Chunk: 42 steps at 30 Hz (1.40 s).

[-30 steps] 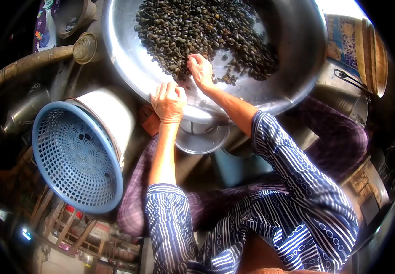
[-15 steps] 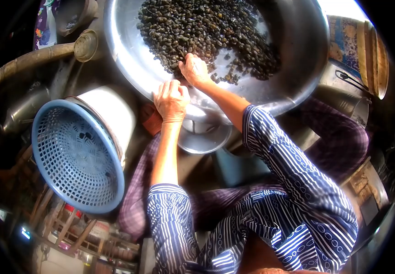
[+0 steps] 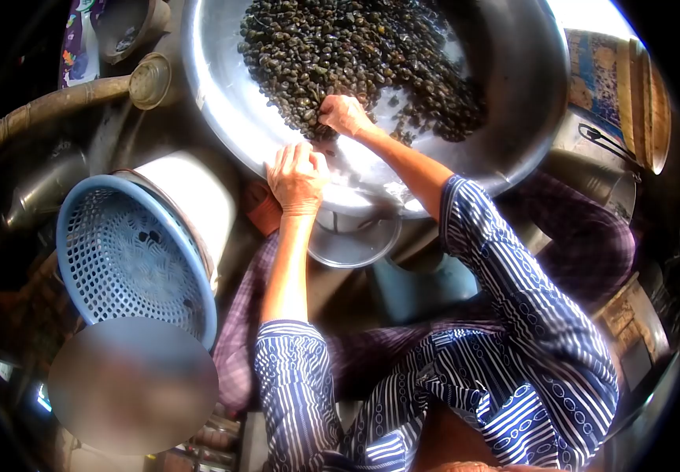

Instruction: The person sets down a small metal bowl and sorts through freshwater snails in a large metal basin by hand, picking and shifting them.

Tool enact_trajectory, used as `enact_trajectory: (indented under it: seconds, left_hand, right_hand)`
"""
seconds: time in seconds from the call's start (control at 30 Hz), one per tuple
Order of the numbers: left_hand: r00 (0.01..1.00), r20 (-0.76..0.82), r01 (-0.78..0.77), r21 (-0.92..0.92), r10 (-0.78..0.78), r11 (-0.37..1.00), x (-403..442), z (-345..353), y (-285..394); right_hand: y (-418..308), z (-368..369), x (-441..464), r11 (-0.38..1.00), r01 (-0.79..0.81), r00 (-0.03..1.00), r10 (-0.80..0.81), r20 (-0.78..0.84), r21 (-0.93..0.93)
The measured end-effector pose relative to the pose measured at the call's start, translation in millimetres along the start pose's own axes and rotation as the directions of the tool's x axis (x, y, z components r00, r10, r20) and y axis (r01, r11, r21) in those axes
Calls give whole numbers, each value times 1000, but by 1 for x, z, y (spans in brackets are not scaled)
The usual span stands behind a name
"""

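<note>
A wide metal basin (image 3: 222, 102) holds a heap of small dark shellfish (image 3: 316, 55) that look like snails. My left hand (image 3: 297, 179) lies over the basin's near rim, fingers bent inward over it; its palm and thumb underside are hidden. Inside the basin, my right hand (image 3: 346, 116) is closed, its fingers curled down against the near edge of the heap. What those fingers pinch, if anything, is hidden. Beneath the near rim, between my legs, stands a smaller metal bowl (image 3: 356, 244), partly covered by the basin.
To the left, a blue perforated basket (image 3: 135, 256) tilts on a white bucket (image 3: 194, 185). A long-handled scoop (image 3: 149, 81) lies beyond it. Metal pots (image 3: 592, 177) stand at right. A light blue plastic piece (image 3: 426, 287) sits below me. A blurred oval covers the lower left.
My right hand has shifted slightly right and away from my left hand, with its elbow moving outward. My left hand stays at the rim. The blurred oval is new at lower left.
</note>
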<state>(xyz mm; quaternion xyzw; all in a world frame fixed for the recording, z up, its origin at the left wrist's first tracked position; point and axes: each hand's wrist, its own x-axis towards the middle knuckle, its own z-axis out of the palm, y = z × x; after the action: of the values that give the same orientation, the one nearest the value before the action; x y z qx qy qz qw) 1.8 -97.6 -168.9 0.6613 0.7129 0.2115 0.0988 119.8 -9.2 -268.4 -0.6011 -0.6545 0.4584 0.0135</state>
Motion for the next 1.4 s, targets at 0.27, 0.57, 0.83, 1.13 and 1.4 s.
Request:
enact_trajectory:
  seconds: [0.27,0.57,0.83,1.13,1.4]
  left_hand:
    - [998,-29,-50,38,51,998,-3,6,-5]
    - [1000,19,-5,43,4,999,-1,0,1]
    - [999,36,-4,33,3,999,-1,1,-1]
    - [999,-39,-17,-40,16,999,-1,0,-3]
    - [928,261,364,-497,-264,788,7,-22,2]
  right_hand:
    - [34,4,-3,633,-352,922,108,372,689]
    - [15,1,-10,466,-430,864,-35,502,773]
    - [14,-12,-7,562,-389,834,-121,539,730]
    - [-26,-93,-77,779,-178,756,-282,590,601]
    - [-63,-58,-183,921,-83,756,-192,626,382]
